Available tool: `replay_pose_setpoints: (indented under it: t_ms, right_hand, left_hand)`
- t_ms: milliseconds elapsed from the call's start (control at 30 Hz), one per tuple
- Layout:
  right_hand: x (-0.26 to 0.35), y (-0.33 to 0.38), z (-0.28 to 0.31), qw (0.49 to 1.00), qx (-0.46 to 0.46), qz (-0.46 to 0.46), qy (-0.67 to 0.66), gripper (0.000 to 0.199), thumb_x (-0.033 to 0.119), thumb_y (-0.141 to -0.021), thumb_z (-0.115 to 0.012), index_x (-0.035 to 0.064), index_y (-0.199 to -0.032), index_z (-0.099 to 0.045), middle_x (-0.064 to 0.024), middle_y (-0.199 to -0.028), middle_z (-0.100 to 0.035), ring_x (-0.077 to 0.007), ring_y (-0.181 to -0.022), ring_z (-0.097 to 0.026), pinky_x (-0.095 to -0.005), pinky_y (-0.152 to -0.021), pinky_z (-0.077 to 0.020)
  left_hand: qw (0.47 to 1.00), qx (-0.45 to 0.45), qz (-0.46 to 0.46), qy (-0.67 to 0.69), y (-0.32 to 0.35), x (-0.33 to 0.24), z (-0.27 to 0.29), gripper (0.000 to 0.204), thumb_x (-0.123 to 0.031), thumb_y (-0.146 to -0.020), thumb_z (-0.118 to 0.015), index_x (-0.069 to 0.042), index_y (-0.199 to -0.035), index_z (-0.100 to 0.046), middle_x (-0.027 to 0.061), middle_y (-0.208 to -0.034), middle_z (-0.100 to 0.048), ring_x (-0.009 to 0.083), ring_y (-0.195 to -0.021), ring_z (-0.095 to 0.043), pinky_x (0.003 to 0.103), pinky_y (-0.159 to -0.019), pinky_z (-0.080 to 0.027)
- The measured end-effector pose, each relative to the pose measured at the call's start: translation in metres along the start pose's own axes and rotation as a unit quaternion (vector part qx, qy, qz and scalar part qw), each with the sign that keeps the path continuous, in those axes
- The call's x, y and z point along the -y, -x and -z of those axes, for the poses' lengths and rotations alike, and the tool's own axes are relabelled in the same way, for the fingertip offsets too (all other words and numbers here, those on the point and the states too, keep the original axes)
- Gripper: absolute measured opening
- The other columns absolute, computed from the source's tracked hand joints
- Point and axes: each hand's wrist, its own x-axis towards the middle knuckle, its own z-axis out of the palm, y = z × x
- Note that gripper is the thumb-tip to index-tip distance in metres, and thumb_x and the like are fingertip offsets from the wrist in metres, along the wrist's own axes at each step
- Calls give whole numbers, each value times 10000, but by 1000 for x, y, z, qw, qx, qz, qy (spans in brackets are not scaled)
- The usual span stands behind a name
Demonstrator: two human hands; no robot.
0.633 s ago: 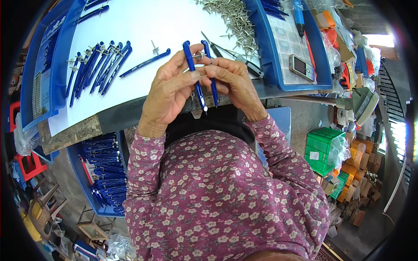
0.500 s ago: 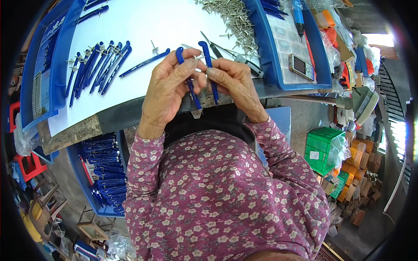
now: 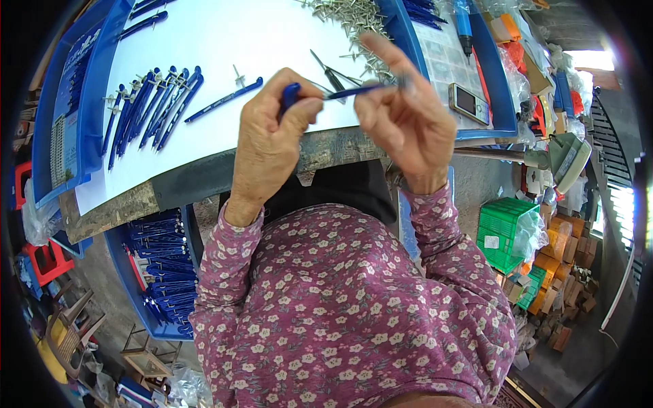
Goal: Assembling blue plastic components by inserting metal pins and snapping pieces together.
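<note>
My left hand [image 3: 269, 129] is closed round a blue pen-like stick with a rounded, hooked head [image 3: 290, 96]; the palm and fingers hide its shaft. My right hand [image 3: 411, 119] is raised at the right with its index finger stretched out. A second blue stick [image 3: 354, 92] lies almost level across its fingers, the narrow end pointing at my left hand. Motion smears the stick's far end and the fingers there. Close to the left hand, a single blue stick [image 3: 224, 100] rests on the white sheet [image 3: 224, 41] with a metal pin upright near its head.
Several blue sticks with metal pins [image 3: 153, 105] lie in a row at left. Loose metal pins [image 3: 354, 24] are heaped behind a pair of pliers [image 3: 333, 75]. Blue trays [image 3: 425, 75] flank the sheet, the right one holding a phone [image 3: 469, 103]. Below left, a blue bin [image 3: 126, 272] holds more sticks.
My hands have moved apart, the right one going right and turning with its index finger lifted. Its stick has swung from upright to nearly level.
</note>
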Motion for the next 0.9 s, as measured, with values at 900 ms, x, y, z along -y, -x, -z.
replay_pose_setpoints:
  t_ms: [900]
  right_hand:
    - [-46, 5, -27, 953, -137, -56, 264, 191, 48, -823, -535, -5, -987, -453, -49, -604, -567, -18, -442, -405, -144, -385, -251]
  left_hand:
    - [986, -75, 40, 143, 44, -3, 0, 325, -99, -886, -451, 27, -1180, -394, 38, -818, -496, 57, -642, -435, 190, -541, -360]
